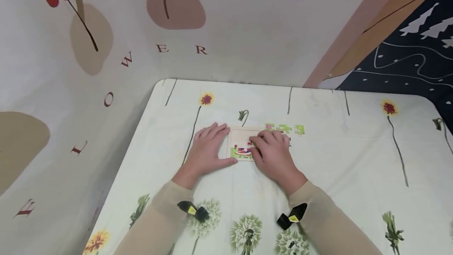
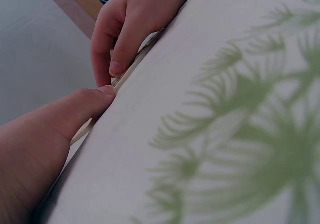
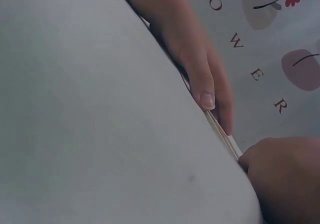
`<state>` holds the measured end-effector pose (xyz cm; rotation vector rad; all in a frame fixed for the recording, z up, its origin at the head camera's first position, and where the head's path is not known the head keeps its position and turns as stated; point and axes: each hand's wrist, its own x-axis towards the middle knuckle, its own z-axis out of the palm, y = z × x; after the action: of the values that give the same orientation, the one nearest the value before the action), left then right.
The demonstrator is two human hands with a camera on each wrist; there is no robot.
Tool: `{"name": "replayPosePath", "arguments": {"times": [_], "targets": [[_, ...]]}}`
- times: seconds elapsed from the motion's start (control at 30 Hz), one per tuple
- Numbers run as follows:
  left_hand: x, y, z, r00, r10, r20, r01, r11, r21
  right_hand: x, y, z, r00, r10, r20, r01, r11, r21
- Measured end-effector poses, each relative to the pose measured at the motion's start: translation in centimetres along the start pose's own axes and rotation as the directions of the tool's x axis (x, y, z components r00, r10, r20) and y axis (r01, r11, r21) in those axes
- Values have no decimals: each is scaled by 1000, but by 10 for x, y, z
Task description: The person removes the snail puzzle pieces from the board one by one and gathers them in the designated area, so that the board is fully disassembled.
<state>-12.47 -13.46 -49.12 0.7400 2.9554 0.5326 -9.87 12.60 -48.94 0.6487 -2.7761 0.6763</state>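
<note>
A small puzzle board (image 1: 240,137) with a pale wooden bed lies on the table. Along its lower part sit joined puzzle pieces (image 1: 242,152) in green, red, blue and white. My left hand (image 1: 209,148) rests at the board's left side, fingers stretched out along it and thumb at the lower left corner. Over the board's right part is my right hand (image 1: 274,154), its thumb and index finger bent about a small colourful piece mostly hidden beneath them. From the side, the left wrist view shows the right fingertips (image 2: 116,68) down at the board.
Several loose green puzzle pieces (image 1: 284,128) lie beyond the right hand, some partly covered by it. A flower-print cloth (image 1: 347,160) covers the table. The far table edge meets a pale printed wall hanging (image 1: 247,50).
</note>
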Motion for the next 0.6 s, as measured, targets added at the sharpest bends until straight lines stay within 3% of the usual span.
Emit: {"name": "replayPosePath", "arguments": {"times": [0.23, 0.6], "targets": [[0, 2, 0, 1000, 2, 2, -2, 1000, -8, -1, -3, 0, 999, 35, -2, -35, 999, -11], [0, 0, 1, 1000, 5, -2, -5, 1000, 1, 5, -2, -1, 996, 86, 24, -87, 994, 67]]}}
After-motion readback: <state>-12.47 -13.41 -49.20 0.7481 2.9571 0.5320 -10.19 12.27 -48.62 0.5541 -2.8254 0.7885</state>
